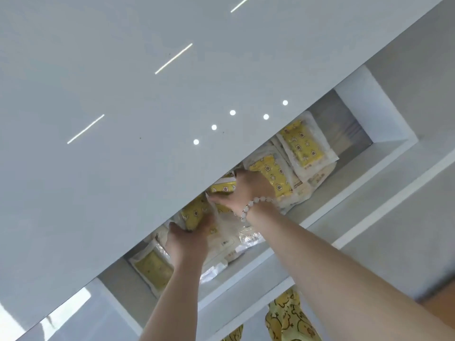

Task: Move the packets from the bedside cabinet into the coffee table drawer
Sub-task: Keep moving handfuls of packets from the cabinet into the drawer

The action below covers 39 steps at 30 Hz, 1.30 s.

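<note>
The left hand (187,239) is curled round a yellow packet (194,215), thumb on its left side and fingers wrapped over its right, at the far edge of the open compartment (344,193). The right hand (248,190), with a bead bracelet (248,205) at the wrist, is laid palm down on the packets just to the right. Its thumb is stretched toward the left hand, but its fingers are hidden under the overhanging glossy top (123,94), so whether anything is gripped by it cannot be told. The rest of the packets (302,146) are heaped loosely along the compartment, overlapping and tilted, with one laid flat at the left end. Whether this is the bedside cabinet or the coffee table drawer cannot be settled from the view; the gathering of a bundle is judged the likelier step. For that to be done well, the bundle should be squared between both palms before it is lifted, since the clear wrappers look slippery and a loose stack is likely to fan out and shed packets. The hands should be drawn back toward the near wall first and only then raised, so that knuckles and packets are kept off the underside of the top. A modest bundle is to be preferred to an overfull one.
</note>
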### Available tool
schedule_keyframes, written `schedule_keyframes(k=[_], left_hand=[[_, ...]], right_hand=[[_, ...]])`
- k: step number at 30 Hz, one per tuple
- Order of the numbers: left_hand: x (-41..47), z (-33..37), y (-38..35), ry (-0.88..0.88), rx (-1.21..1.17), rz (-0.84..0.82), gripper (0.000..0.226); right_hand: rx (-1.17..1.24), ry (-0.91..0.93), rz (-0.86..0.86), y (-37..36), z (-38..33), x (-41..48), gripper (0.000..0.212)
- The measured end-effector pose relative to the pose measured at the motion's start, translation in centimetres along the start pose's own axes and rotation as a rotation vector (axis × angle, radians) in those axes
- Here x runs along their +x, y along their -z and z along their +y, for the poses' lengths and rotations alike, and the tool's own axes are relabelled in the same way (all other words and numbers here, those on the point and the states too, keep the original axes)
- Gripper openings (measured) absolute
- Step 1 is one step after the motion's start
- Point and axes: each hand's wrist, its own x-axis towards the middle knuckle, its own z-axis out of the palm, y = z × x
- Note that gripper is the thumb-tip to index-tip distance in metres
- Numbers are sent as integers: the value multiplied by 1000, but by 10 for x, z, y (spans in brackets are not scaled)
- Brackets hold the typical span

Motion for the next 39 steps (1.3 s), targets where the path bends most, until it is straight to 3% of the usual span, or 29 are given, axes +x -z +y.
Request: schedule_keyframes(k=[5,8,11,15,18,21,25,27,32,39], left_hand=[[3,1,-9,-114,103,104,69],[5,-2,-9,-145,203,158,89],[4,4,-3,-144,426,185,117],[-7,8,5,-154,538,175,121],[-21,5,13,-211,507,185,114],[-36,0,31,-262,532,175,83],[-77,10,68,-377,788,-278,51],[-111,23,95,-451,924,-361,45],[-209,82,192,-721,1016,-1,38],[-336,150,346,-880,704,467,35]], right_hand=[[-210,21,45,-3,4,14,86],[-350,15,93,-8,1,17,102],[-461,75,167,-6,-3,18,103],[-508,91,210,-5,-4,6,106],[-508,106,304,7,-3,-13,107],[-583,228,155,20,3,-41,84],[-597,317,-18,57,-4,-99,52],[-601,350,-71,89,-21,-133,46],[-575,509,121,205,-87,-223,44],[-585,760,443,308,-200,-354,40]])
